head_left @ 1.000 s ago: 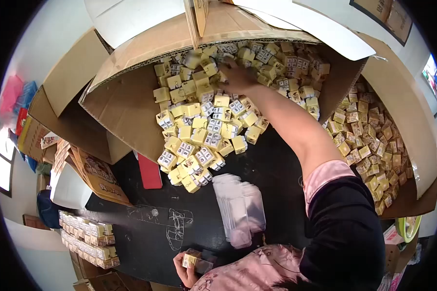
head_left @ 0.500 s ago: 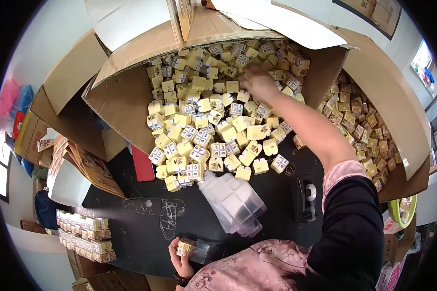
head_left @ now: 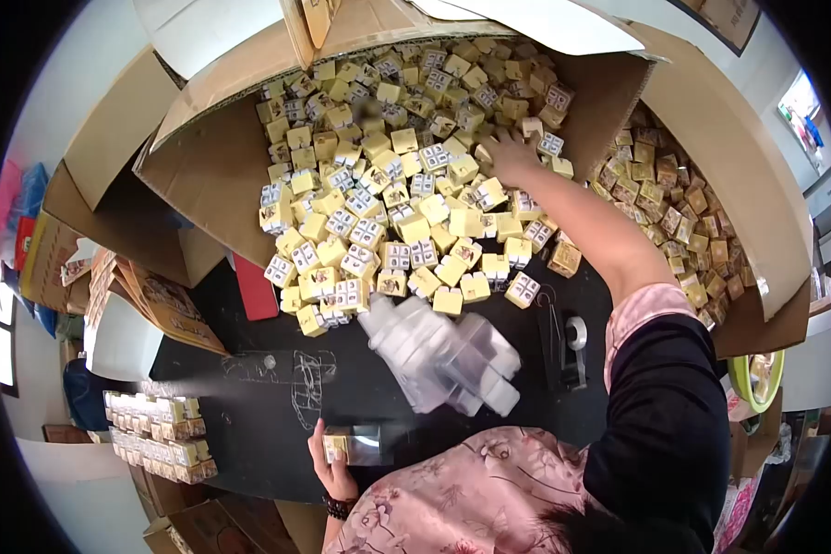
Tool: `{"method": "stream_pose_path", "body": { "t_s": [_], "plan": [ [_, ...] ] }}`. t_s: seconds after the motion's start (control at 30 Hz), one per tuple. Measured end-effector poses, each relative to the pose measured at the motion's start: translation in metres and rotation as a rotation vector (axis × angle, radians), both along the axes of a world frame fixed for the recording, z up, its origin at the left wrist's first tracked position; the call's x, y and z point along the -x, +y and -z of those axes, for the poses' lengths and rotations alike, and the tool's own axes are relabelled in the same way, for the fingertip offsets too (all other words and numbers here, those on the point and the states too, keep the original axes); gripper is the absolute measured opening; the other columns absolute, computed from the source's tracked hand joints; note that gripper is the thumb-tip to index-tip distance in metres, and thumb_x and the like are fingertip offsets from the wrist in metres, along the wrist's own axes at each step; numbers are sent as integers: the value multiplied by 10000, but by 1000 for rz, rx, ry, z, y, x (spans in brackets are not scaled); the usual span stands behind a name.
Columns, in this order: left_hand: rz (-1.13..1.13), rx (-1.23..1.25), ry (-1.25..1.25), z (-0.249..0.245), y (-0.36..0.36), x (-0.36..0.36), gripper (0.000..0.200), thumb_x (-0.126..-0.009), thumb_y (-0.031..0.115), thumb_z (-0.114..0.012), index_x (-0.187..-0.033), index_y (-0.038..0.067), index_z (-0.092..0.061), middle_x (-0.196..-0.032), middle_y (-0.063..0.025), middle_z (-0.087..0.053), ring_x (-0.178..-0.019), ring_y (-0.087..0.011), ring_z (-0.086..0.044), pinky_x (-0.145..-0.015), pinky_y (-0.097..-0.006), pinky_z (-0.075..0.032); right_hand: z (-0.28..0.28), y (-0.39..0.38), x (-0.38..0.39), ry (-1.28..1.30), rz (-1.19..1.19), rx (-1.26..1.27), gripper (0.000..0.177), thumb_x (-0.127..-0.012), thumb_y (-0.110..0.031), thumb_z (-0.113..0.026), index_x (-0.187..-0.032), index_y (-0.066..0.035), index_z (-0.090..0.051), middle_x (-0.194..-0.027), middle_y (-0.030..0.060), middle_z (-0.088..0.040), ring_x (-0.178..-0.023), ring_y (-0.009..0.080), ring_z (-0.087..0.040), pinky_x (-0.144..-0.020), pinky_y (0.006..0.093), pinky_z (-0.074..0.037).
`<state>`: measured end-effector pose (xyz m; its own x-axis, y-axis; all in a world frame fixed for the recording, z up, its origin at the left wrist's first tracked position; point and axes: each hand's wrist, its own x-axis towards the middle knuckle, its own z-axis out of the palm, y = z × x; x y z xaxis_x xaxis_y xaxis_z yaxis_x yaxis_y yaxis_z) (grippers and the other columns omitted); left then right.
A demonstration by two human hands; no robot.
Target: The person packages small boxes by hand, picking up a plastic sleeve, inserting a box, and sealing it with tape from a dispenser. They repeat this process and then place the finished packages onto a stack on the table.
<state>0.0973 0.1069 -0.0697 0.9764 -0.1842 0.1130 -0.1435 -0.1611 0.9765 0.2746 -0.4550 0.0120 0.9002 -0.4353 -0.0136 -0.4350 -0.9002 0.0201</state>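
Observation:
My left hand (head_left: 332, 466), low in the head view, is closed around a clear plastic box (head_left: 367, 445) with a small printed yellow block inside its left end. Inside the large carton, my right hand (head_left: 511, 159) lies on the heap of small yellow blocks (head_left: 414, 226), fingers apart and touching some of them. White faces with little printed pictures show on many blocks. Between my hands, a pile of clear plastic boxes (head_left: 443, 355) rests on the black table (head_left: 249, 415).
The open carton (head_left: 198, 198) holds the heap, which spills onto the table. At right another carton (head_left: 711, 102) is full of blocks. A tape dispenser (head_left: 563, 355) stands by my right arm. Stacked rows of blocks (head_left: 162, 443) stand at left, near a red flat object (head_left: 256, 288).
My right hand has come back toward me and a little right over the heap. My left hand has shifted slightly left with the plastic box. The camera view has also shifted.

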Motion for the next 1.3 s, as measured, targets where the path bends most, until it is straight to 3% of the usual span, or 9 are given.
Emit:
{"method": "stream_pose_path", "body": {
  "t_s": [0.17, 0.53, 0.63, 0.7, 0.77, 0.87, 1.03, 1.17, 1.3],
  "plan": [
    [-41, 478, 236, 4, 5, 8, 342, -932, 139, -554, -1230, 34, -421, -1109, -65, -524, -1000, -161, -539, -864, -318, -468, 20, 14, 35, -201, -289, -346, 585, -846, -197, -558, -1413, -124, -436, -1513, 156, -311, -1385, 346, -313, -1116, 446, -324],
    [409, 893, 887, -58, -23, 46, 443, -907, 142, -552, -1305, -30, -457, -1282, -191, -550, -1195, -301, -536, -1043, -434, -413, 17, 39, 111, -179, -259, -231, 421, -798, -290, -746, -1104, -67, -562, -997, 167, -655, -974, 353, -600, -842, 433, -474],
    [540, 821, 824, -69, -40, 48, 316, -861, 48, -567, -1166, 45, -484, -1284, -242, -534, -1208, -352, -534, -1050, -466, -422, 8, 51, 129, -594, -199, -562, 422, -829, -275, -731, -1157, -74, -556, -1000, 153, -640, -803, 284, -628, -749, 377, -503],
    [559, 737, 727, -85, -56, 52, 364, -812, -79, -575, -1105, 80, -429, -1290, -250, -529, -1221, -368, -530, -1026, -484, -448, -14, 80, 150, -701, 31, -1270, 416, -931, -186, -616, -1312, -56, -512, -1209, 106, -581, -992, 197, -627, -798, 311, -537],
    [494, 480, 581, -77, -64, 52, 430, -784, -145, -567, -1115, 77, -404, -1265, -231, -544, -1188, -326, -556, -1009, -459, -464, -41, 130, 203, -782, 18, -2043, 412, -964, -119, -532, -1365, -47, -472, -1263, 136, -549, -1113, 246, -596, -935, 351, -536],
    [478, 61, 214, -104, -89, 64, 523, -756, -77, -675, -1183, 22, -388, -1155, -184, -575, -1074, -270, -596, -911, -370, -497, -52, 199, 270, -673, 113, -2493, 480, -960, -42, -460, -1427, 8, -366, -1365, 191, -482, -1221, 327, -542, -1016, 406, -500],
    [340, -404, -504, -109, -118, 82, 743, -741, 53, -766, -1362, -8, -363, -1198, -205, -491, -1088, -334, -519, -942, -402, -442, -41, 265, 331, -921, 171, -2259, 279, -913, -21, -602, -1170, -25, -493, -1193, 103, -573, -1099, 210, -606, -948, 349, -530],
    [358, -575, -695, -102, -135, 97, 846, -739, 61, -767, -1441, -6, -300, -1248, -252, -426, -1134, -423, -438, -966, -450, -403, -19, 287, 346, -993, 132, -1301, 317, -846, -75, -733, -1062, -18, -508, -1029, 65, -561, -876, 147, -591, -756, 277, -532],
    [357, -604, -714, -96, -137, 99, 830, -733, 48, -763, -1431, -9, -318, -1240, -251, -424, -1124, -426, -438, -954, -448, -414, -19, 283, 357, -831, 6, -1281, 164, -888, -77, -680, -993, 7, -586, -982, 62, -562, -884, 118, -573, -700, 249, -505]
  ]
}}
